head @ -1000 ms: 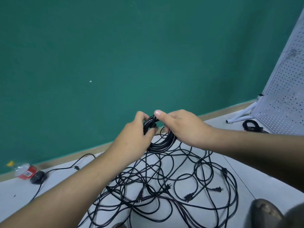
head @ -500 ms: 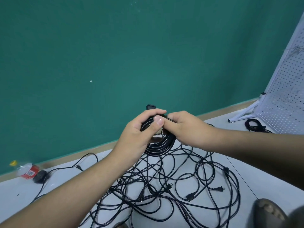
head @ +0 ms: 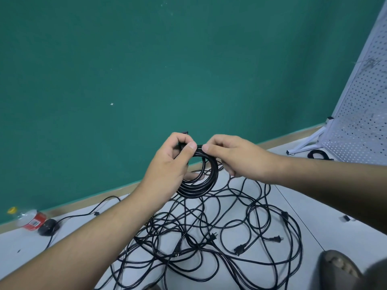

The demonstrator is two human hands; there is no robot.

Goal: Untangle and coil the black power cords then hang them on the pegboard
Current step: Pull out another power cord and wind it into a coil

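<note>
Coil of black power cord [head: 199, 181], held above tangled cords [head: 209, 237] on floor. Left hand [head: 169, 164] closed around coil's left side; right hand [head: 232, 155] pinching top strands. Likely light, springy, slick-jacketed; best gripped across all loops. Pegboard [head: 360, 114] well right.

I see both hands raised before the green wall [head: 146, 70], the left hand [head: 169, 164] and right hand [head: 234, 156] each pinching the top of a black coiled cord [head: 201, 185] that hangs between them. Below it, a tangle of loose black cords [head: 209, 237] sprawls over the pale floor [head: 314, 206]. A white pegboard [head: 360, 114] leans at far right with another small coil [head: 317, 154] at its foot, and a plastic bottle [head: 29, 217] lies at far left.
</note>
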